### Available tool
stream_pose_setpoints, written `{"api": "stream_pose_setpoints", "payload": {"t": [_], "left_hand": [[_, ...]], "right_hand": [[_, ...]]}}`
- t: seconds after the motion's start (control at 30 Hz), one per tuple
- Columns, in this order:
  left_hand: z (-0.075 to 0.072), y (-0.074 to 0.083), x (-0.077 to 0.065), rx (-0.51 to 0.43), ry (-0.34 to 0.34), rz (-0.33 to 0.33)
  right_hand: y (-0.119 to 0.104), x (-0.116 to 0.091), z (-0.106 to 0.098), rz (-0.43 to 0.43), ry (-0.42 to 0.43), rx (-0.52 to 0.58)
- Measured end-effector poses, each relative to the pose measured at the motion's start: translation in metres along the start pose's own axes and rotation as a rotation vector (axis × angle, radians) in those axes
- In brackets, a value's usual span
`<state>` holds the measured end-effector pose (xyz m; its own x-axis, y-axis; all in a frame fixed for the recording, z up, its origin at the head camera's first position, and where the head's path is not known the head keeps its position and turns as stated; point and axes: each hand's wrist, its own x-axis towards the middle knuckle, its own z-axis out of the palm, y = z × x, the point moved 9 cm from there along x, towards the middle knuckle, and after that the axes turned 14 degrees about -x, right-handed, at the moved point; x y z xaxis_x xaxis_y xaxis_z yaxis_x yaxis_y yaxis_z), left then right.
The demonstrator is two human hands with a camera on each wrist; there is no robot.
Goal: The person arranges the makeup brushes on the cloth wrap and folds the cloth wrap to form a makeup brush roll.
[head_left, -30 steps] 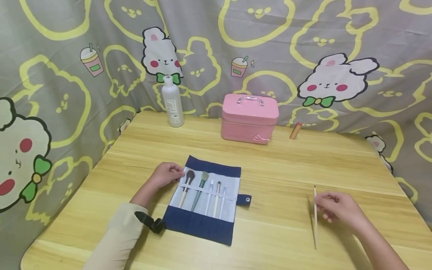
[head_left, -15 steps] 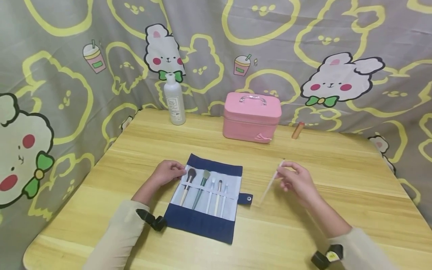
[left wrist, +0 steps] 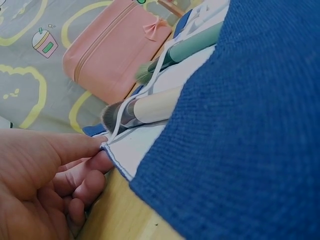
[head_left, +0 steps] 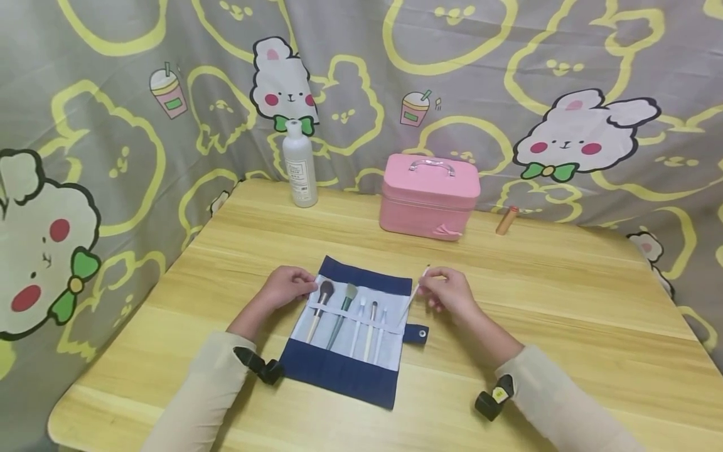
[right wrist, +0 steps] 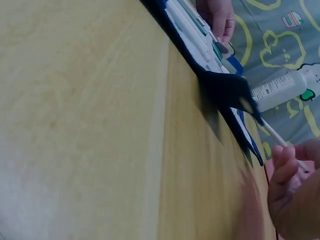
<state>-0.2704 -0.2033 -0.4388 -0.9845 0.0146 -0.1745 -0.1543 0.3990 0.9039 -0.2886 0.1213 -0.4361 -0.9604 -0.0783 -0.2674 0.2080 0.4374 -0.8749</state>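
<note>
A navy makeup brush roll (head_left: 341, 373) with a pale lining lies unfolded on the table. Several brushes sit under its elastic band, among them a large dark-bristled brush (left wrist: 150, 106) and a green-handled brush (left wrist: 195, 44). At the roll's left edge, my left hand (head_left: 286, 286) pinches the fabric between thumb and fingers, close to the band's end. My right hand (head_left: 450, 291) holds a thin pale makeup brush (head_left: 415, 292) between thumb and fingertips, tip up. The lower end of that brush overlaps the lining's right side, above the snap tab (head_left: 416, 334).
Toward the back of the wooden table (head_left: 542, 351) stand a white bottle (head_left: 300, 166) and a pink case (head_left: 429, 198) with a metal handle. A small orange-brown tube (head_left: 506, 221) is right of the case. A patterned curtain (head_left: 350, 94) hangs behind.
My right hand has carried the thin brush leftward from the right side of the table to the roll's right edge. My left hand has stayed at the roll's left edge.
</note>
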Motion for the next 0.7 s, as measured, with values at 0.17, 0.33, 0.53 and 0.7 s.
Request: {"api": "stream_pose_setpoints", "payload": {"t": [0.17,0.33,0.53,0.7], "left_hand": [[0.001,0.000,0.000,-0.004,0.001,-0.005],[0.001,0.002,-0.001,-0.002,-0.002,-0.006],[0.001,0.002,-0.001,-0.007,0.001,-0.002],[0.001,0.001,-0.001,-0.010,0.004,-0.005]], "right_hand": [[-0.002,-0.003,0.010,-0.017,-0.053,-0.231],[-0.006,-0.008,0.024,-0.038,-0.120,-0.353],[-0.011,-0.015,0.036,-0.083,-0.151,-0.439],[-0.017,-0.024,0.043,-0.174,-0.156,-0.578]]}}
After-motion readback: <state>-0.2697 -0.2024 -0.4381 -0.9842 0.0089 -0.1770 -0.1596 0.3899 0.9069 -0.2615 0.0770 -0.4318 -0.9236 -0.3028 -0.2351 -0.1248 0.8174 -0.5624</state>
